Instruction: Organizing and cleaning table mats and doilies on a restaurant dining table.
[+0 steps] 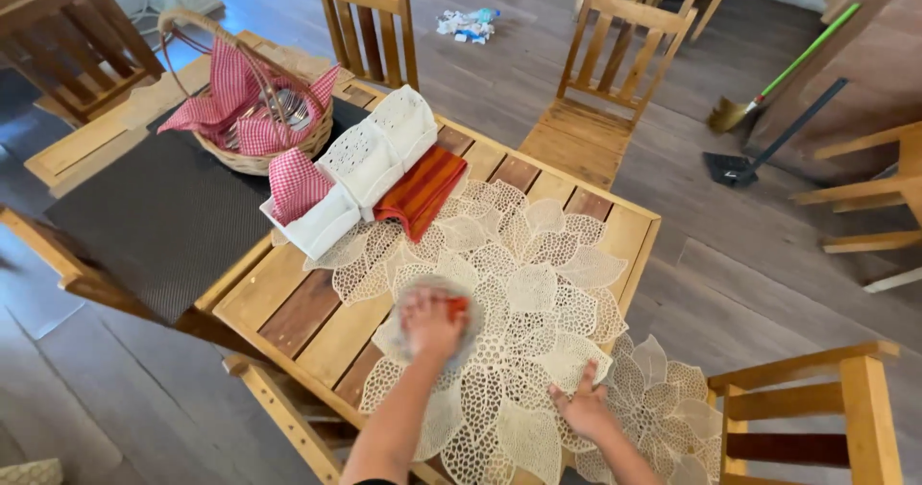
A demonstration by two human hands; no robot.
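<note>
left hand (432, 320): blurred, pressed on a red thing (458, 304) and cloth (415, 298)
right hand (582, 409): spread flat on lace mat (538, 283)

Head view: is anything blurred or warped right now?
Head view: the left hand and the cloth under it are motion-blurred; the right hand on the lace placemat is sharper; wide-lens distortion bends the table edges and chairs; even daylight, no glare.
</note>
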